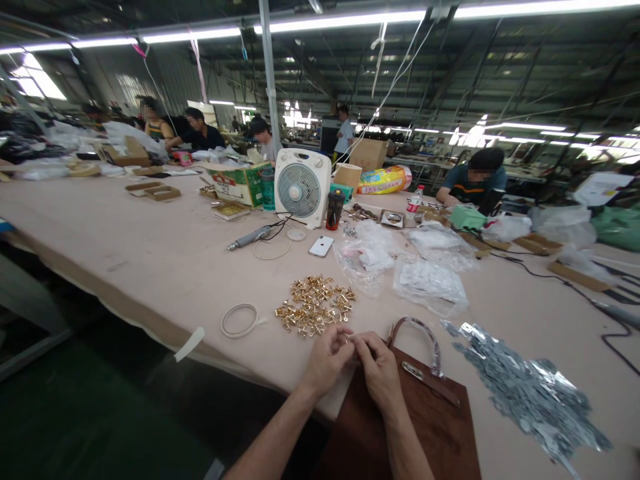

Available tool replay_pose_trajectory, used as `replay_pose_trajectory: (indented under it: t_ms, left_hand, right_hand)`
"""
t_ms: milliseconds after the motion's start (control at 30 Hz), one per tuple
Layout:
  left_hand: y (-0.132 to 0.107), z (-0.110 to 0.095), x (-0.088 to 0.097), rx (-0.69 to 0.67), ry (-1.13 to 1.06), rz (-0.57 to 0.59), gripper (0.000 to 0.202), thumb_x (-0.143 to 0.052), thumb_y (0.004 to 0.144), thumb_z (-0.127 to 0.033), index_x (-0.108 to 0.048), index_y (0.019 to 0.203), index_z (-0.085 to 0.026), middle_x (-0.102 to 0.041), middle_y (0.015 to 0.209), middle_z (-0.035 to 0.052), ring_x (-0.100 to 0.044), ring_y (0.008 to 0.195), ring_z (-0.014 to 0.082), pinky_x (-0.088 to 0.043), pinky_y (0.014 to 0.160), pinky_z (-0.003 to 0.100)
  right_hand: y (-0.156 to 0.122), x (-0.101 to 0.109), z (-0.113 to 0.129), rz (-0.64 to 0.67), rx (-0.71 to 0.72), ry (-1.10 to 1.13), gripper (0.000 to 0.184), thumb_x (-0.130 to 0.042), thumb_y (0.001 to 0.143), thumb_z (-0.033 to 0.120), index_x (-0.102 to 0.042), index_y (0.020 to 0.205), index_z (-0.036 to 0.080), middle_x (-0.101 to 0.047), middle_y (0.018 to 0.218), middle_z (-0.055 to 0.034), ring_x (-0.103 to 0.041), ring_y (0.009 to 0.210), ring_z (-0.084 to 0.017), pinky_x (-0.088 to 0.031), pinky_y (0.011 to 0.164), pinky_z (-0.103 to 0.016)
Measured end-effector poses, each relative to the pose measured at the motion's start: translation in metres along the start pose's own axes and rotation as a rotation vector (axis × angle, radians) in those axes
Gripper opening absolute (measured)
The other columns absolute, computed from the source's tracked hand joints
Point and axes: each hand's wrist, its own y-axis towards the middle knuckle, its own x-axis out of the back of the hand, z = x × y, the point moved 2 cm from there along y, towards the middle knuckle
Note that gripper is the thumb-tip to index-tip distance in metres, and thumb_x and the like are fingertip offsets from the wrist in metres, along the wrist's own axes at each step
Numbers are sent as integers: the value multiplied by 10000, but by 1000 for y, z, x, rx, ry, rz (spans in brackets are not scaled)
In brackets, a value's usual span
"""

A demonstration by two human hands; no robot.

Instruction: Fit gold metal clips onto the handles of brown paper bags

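Note:
My left hand [326,360] and my right hand [379,370] meet fingertip to fingertip above the near edge of the table. Both are closed in a pinch, and whatever small thing lies between the fingers is too hidden to name. Just beyond them is a loose pile of gold-coloured metal fittings [315,303]. A brown handbag [435,420] lies under my right hand, with a metal clasp [413,371] on its front. Its curved handle [425,327], partly wrapped in clear film, points away from me.
Flat silvery metal pieces [535,393] are heaped to the right. A tape roll [239,321] lies left of the gold pile. Farther back are a phone [321,246], an electric screwdriver [250,237], a white fan [301,187] and plastic bags [430,280]. A co-worker [475,177] sits across the table.

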Motion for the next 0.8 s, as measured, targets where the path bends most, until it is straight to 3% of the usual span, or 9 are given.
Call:
replay_pose_trajectory:
  t_ms: [133, 267, 367, 500, 667, 800]
  left_hand:
    - [-2, -2, -5, -6, -47, 97, 457, -804, 807, -290, -592, 1193, -168, -607, 881, -10, -540, 674, 86, -450, 634, 208]
    - [-3, -4, -7, -30, 51, 95, 442, -783, 832, -266, -617, 1232, -181, -605, 860, -9, -526, 657, 86, -438, 600, 197]
    - [-4, -7, -7, -82, 86, 71, 418, -772, 836, -263, -649, 1230, -195, -628, 1098, 61, -587, 707, 94, -493, 634, 220]
    - [-4, -9, -6, -127, 101, 95, 393, -766, 879, -340, -685, 1243, -219, -530, 1379, 121, -633, 756, 99, -550, 684, 258]
    - [-3, -9, -3, -184, 140, 168, 404, -675, 968, -400, -662, 1347, -257, -595, 1327, 108, -650, 839, 140, -573, 807, 312]
    - [-4, -13, -3, -190, 176, 219, 375, -588, 1018, -427, -696, 1322, -237, -653, 1119, 86, -631, 811, 146, -554, 737, 276]
  right_hand:
    - [0, 5, -10, -74, -186, 166, 431, -678, 923, 595, -784, 959, 178, -664, 750, -19, -555, 688, -177, -441, 629, -261]
    - [1, 6, -16, -99, -233, 295, 419, -738, 881, 582, -781, 939, 169, -643, 724, -12, -529, 679, -163, -436, 621, -250]
    - [1, 5, -19, -131, -256, 366, 399, -761, 866, 570, -777, 902, 173, -633, 739, -11, -511, 670, -149, -430, 608, -241]
    - [1, 5, -20, -193, -327, 539, 367, -830, 813, 540, -777, 889, 186, -636, 777, -13, -507, 667, -132, -431, 576, -218]
    - [1, 6, -11, -120, -445, 785, 356, -908, 754, 471, -746, 836, 164, -563, 725, 20, -426, 560, -57, -351, 464, -140]
    - [-1, 6, -6, 34, -560, 892, 411, -915, 749, 462, -664, 722, 137, -483, 641, 56, -274, 452, 1, -181, 380, -107]
